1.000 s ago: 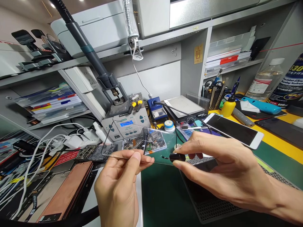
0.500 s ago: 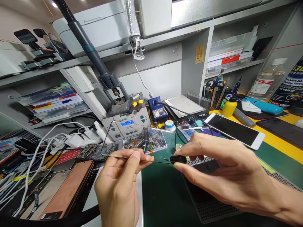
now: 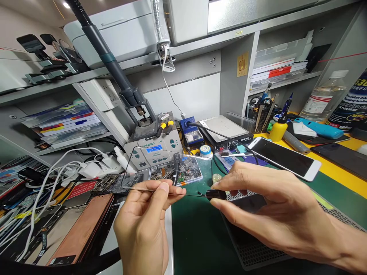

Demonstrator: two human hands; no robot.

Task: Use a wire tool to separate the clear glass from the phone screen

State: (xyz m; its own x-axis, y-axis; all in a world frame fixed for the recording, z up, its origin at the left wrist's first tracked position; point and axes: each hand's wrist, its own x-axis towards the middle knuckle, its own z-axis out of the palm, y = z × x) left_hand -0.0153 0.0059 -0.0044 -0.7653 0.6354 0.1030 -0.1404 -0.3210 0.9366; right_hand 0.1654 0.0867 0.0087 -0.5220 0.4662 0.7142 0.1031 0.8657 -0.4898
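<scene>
Between thumb and fingers, my left hand [image 3: 149, 219] pinches the near edge of a thin clear glass panel [image 3: 205, 176] with a dark thin rim. The panel is held up and tilted over the bench, and things behind show through it. My right hand [image 3: 275, 206] pinches a small glossy black cylinder-like piece [image 3: 216, 194] between thumb and index finger. A small dark bit sticks out of its left end, at the panel's near right corner. Whether the piece touches the glass I cannot tell. Below my right hand lies a dark slab on a perforated grey mat [image 3: 252, 261].
Behind the panel are a parts box [image 3: 189, 179] and a soldering station [image 3: 155, 149]. A white phone [image 3: 283, 158] and a yellow bottle [image 3: 278, 130] stand right. Loose white cables [image 3: 37, 198] and a copper-coloured phone panel [image 3: 80, 229] crowd the left. A black arm [image 3: 106, 53] hangs overhead.
The black piece has shifted down very slightly with my right thumb tip. My left hand and the glass panel are almost still.
</scene>
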